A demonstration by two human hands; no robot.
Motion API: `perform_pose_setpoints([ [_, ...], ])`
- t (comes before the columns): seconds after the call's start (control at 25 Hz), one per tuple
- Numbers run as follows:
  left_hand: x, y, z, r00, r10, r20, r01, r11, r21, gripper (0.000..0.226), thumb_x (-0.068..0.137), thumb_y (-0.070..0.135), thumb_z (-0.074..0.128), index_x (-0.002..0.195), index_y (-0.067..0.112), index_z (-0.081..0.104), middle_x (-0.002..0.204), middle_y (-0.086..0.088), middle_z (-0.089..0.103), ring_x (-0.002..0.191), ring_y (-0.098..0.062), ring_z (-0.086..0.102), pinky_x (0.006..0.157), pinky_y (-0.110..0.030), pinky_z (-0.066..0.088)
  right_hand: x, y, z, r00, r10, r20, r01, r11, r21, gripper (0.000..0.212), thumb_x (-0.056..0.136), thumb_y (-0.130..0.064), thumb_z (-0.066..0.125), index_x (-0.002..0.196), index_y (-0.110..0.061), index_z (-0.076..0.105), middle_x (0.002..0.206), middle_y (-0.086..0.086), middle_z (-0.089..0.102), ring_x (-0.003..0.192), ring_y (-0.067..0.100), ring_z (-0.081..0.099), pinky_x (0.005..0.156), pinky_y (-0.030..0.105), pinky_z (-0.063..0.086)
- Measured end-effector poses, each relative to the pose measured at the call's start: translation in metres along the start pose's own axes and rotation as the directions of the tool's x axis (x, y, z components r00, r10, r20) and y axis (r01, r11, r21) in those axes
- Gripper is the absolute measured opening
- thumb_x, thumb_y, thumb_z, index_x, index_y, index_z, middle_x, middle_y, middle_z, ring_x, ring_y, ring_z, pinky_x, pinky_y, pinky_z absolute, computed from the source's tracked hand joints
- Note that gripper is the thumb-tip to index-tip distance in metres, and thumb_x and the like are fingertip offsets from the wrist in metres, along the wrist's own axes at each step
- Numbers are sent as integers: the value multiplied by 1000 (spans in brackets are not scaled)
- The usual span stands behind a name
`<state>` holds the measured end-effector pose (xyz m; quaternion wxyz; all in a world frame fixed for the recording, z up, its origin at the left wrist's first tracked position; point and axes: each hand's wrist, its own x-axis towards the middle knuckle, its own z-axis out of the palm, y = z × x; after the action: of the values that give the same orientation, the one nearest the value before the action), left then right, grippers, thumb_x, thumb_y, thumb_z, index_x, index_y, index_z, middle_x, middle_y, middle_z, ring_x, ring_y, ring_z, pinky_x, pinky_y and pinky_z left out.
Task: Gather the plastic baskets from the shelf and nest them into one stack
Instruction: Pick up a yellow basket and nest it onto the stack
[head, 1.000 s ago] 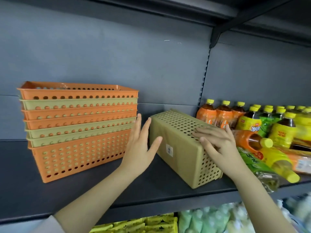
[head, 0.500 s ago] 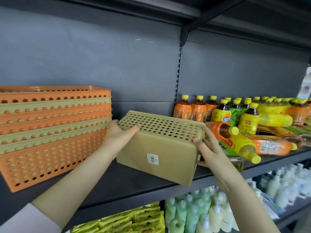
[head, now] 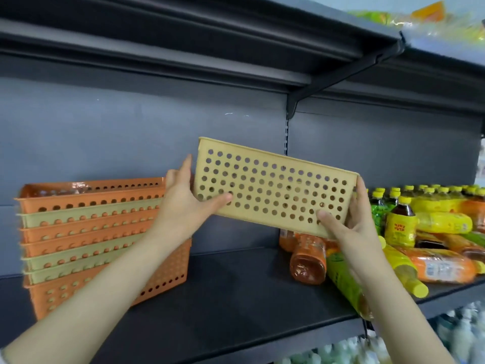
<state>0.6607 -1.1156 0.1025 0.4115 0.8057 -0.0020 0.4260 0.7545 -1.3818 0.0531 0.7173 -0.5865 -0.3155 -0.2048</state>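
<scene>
Yellow basket (head: 275, 190) is now off the shelf (head: 236, 298) and rim-up; a second ago it lay on its side. We hold it midair, left grip (head: 183, 203) and right grip (head: 349, 227) clasping its ends, beside the stack (head: 86, 227). Nesting comes next, we judge.

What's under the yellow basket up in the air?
The dark shelf, and a fallen orange bottle below the basket's right end. The bottle's far end is hidden behind the basket.
</scene>
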Motion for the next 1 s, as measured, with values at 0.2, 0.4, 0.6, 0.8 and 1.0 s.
perform_pose_setpoints([
  [0.2, 10, 8, -45, 995, 86, -56, -82, 995, 56, 118, 72, 32, 85, 155, 44, 1, 125, 5, 35, 122, -10, 43, 110, -33, 34, 50, -8, 38, 991, -88, 102, 93, 995, -44, 109, 87, 8, 62, 153, -41, -8, 157, -1, 37, 136, 5, 45, 111, 37, 40],
  [0.4, 11, 2, -106, 975, 119, -188, -86, 981, 176, 127, 74, 30, 84, 151, 46, -16, 125, 2, 33, 110, -2, 46, 111, -32, 32, 86, -9, 109, 962, -134, 239, 131, 991, 30, 107, 87, 10, 62, 154, -40, -5, 149, -12, 44, 129, -5, 48, 97, 18, 47],
  [0.6, 8, -18, -161, 941, 130, -312, -46, 964, 263, 111, 77, 29, 82, 152, 48, 3, 125, -2, 34, 114, -10, 47, 102, -26, 38, 108, -3, 191, 924, -149, 353, 127, 988, 84, 104, 85, 9, 65, 153, -36, 1, 155, -5, 39, 135, 1, 43, 109, 27, 39],
  [0.8, 13, -42, -189, 928, 127, -351, -6, 945, 328, 109, 77, 31, 81, 152, 46, 3, 129, 1, 30, 118, -18, 48, 104, -38, 45, 114, 11, 243, 908, -115, 404, 63, 988, 139, 102, 83, 8, 67, 152, -35, 6, 153, -3, 42, 133, 4, 47, 110, 33, 40],
  [1.0, 7, -66, -193, 933, 126, -338, 0, 937, 350, 108, 80, 32, 79, 153, 45, 1, 131, 6, 31, 120, -12, 47, 108, -39, 42, 103, 38, 256, 905, -47, 422, -20, 988, 153, 98, 86, 5, 66, 153, -36, 7, 151, -8, 43, 132, 5, 48, 111, 38, 39],
])
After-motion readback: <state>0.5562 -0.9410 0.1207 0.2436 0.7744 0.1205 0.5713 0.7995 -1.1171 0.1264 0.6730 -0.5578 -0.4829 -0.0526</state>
